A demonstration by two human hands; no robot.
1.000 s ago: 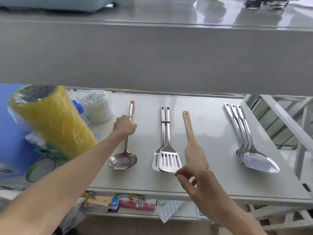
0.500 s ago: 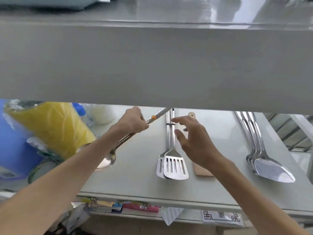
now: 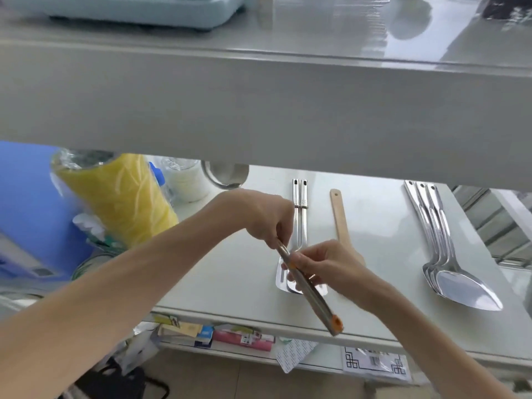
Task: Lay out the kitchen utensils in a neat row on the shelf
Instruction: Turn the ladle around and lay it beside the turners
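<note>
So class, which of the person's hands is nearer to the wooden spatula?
Right. The right hand overlaps the wooden spatula's blade end; the left hand sits further left, over the slotted turners.

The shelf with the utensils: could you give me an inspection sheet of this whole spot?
Surface: pale glossy shelf, beneath a grey upper shelf.
Job's things: steel ladle with orange-tipped handle lifted, handle towards the camera, bowl by the upper shelf's edge; two stacked steel slotted turners, a wooden spatula and stacked broad steel spoons lie in a row.
Clutter: yellow plastic-wrapped roll, white container, blue board at left.
Grippers: left hand and right hand both grip the ladle's handle.
Cables: nothing seen.
Surroundings: light-blue appliance on top; boxes and papers on the shelf below.
</note>
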